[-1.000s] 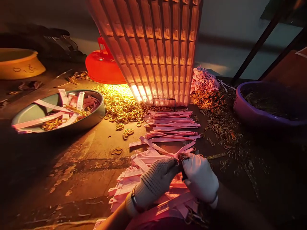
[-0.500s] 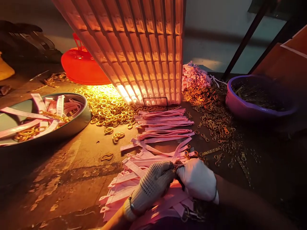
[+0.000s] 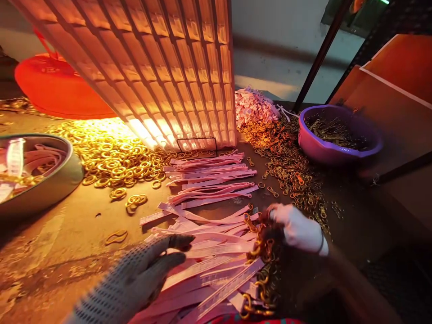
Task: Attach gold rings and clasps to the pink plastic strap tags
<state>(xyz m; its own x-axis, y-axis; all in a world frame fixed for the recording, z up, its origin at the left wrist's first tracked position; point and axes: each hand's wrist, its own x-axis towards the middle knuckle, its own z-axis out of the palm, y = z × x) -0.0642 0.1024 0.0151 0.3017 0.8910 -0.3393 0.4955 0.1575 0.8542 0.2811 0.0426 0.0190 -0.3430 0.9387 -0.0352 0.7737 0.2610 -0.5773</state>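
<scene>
My left hand [image 3: 141,265], in a dotted glove with dark fingertips, hovers over the left side of the pink strap pile. Its thumb and fingers are apart, with nothing between them. Pink straps [image 3: 216,263] lie heaped below, and brass-coloured metal clasps [image 3: 265,265] hang at their right ends. My right hand [image 3: 299,227], in a white glove, is just right of those clasps. Its dark-tipped fingers curl inward and are blurred; whatever they hold is hidden. Further up, straps in neat rows [image 3: 211,175] lie side by side.
Gold rings [image 3: 118,162] spread beneath a red lamp [image 3: 60,87] at the left, near a bowl of straps [image 3: 64,180]. A ribbed panel [image 3: 175,81] stands behind the rows. Loose clasps [image 3: 286,166] and a purple basin [image 3: 337,150] are at the right.
My hands were together over the straps and have separated. The left moved left and opened; the right moved right and slightly away. The whole view has shifted to the right.
</scene>
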